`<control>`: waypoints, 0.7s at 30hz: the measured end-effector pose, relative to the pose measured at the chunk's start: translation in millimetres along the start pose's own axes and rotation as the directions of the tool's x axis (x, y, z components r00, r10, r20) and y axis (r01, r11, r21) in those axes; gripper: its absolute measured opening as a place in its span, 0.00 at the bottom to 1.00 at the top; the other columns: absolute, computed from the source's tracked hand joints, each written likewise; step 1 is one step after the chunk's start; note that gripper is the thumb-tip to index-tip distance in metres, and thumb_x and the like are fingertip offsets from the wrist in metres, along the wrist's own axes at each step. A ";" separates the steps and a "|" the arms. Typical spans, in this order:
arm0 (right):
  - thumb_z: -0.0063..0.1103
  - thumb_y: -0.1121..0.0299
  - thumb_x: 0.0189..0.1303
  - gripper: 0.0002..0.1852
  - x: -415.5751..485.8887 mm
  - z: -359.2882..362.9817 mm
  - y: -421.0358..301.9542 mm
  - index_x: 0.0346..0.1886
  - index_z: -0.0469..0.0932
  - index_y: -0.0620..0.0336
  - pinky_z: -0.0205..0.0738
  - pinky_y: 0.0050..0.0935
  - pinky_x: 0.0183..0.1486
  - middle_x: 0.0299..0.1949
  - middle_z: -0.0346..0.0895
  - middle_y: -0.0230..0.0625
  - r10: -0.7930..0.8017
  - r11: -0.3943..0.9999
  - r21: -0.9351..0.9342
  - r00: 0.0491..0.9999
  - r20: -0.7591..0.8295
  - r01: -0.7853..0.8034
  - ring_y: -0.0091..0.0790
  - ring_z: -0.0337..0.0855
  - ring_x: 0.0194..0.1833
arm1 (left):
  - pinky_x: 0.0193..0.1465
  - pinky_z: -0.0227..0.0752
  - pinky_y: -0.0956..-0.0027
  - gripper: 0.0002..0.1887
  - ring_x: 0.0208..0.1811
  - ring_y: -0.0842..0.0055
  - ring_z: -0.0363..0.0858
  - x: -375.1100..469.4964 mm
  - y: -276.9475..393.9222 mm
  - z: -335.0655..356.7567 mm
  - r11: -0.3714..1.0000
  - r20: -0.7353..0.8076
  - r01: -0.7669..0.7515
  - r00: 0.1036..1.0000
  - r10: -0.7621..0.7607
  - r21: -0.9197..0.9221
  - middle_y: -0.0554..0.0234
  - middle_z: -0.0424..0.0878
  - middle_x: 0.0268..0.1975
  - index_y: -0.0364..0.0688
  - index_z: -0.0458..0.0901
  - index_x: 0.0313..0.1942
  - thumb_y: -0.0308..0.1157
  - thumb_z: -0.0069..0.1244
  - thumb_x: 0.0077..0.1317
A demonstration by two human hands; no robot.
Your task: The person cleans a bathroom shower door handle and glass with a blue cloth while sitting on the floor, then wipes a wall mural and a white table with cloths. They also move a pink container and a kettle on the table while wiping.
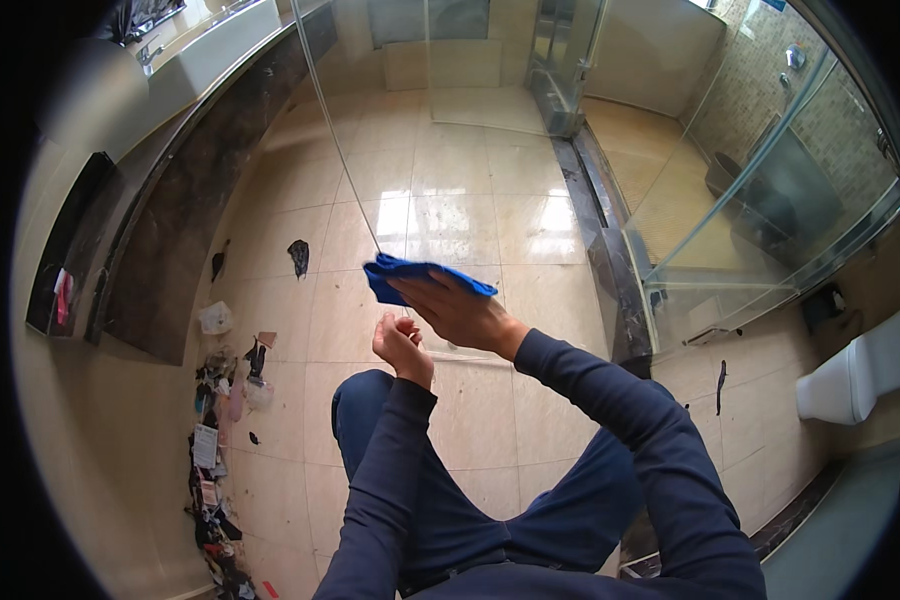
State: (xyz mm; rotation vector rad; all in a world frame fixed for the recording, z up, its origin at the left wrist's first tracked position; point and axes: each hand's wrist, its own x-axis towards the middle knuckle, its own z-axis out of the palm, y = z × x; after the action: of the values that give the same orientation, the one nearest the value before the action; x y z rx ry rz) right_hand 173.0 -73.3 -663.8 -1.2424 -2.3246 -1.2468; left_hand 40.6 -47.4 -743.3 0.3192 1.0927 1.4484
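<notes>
My right hand (457, 311) lies almost flat against a folded blue cloth (390, 277) and holds it to a clear glass panel. The panel's upright edge (339, 135) runs down from the top of the view to the cloth. Just below the cloth, my left hand (405, 349) is curled at that same glass edge, its fingertips partly hidden. A pale strip (465, 357) along the panel's bottom shows behind my right wrist. My bent knees, in blue jeans, are spread below both hands.
Litter (214, 450) lines the left wall, and a black scrap (298, 259) lies on the tiled floor (367, 315). A glass shower enclosure (727, 225) with a dark stone kerb (607, 270) stands right, near a white toilet (840, 382). A dark-sided bathtub surround (195, 187) runs along the left.
</notes>
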 end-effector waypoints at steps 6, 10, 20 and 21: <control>0.59 0.73 0.61 0.24 -57.0 39.0 -27.9 0.63 0.80 0.58 0.31 0.39 0.85 0.77 0.65 0.34 -0.024 0.823 0.565 0.992 0.128 -0.053 0.32 0.56 0.80 | 0.28 0.59 0.73 0.09 0.23 0.82 0.74 -0.1 -11.3 0.7 0.987 -0.018 0.075 0.997 -0.073 0.141 0.72 0.80 0.22 0.50 0.80 0.32 0.38 0.47 0.71; 0.59 0.74 0.63 0.15 -42.7 -5.3 13.0 0.51 0.87 0.64 0.28 0.42 0.86 0.66 0.79 0.39 -0.003 0.923 0.384 0.998 -0.065 0.028 0.30 0.68 0.74 | 0.24 0.62 0.74 0.08 0.22 0.81 0.73 3.8 -14.6 -11.4 0.986 0.055 0.149 0.987 -0.154 0.080 0.68 0.80 0.25 0.48 0.74 0.33 0.38 0.50 0.71; 0.64 0.61 0.69 0.17 -20.0 -100.1 103.0 0.60 0.84 0.49 0.31 0.52 0.83 0.72 0.74 0.31 0.272 0.958 0.150 0.937 -0.221 -0.243 0.35 0.67 0.76 | 0.21 0.61 0.77 0.12 0.19 0.82 0.71 -5.4 -13.9 -3.3 0.991 0.119 -0.017 0.993 0.002 0.130 0.67 0.79 0.23 0.45 0.74 0.32 0.37 0.47 0.78; 0.64 0.61 0.69 0.18 -35.3 -85.0 86.9 0.61 0.83 0.50 0.30 0.50 0.84 0.72 0.74 0.31 0.232 0.958 0.207 0.959 -0.165 -0.196 0.34 0.67 0.76 | 0.22 0.62 0.77 0.13 0.19 0.82 0.71 -7.5 -14.9 -1.2 0.985 0.158 -0.074 0.986 0.049 0.157 0.67 0.79 0.23 0.45 0.75 0.32 0.37 0.47 0.78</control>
State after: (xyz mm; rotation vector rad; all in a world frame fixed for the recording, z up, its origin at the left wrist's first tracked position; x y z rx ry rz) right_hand 245.9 -134.5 -580.4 -1.2185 -2.0572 -0.9985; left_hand 50.8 -57.2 -752.2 0.5759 1.0845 1.3676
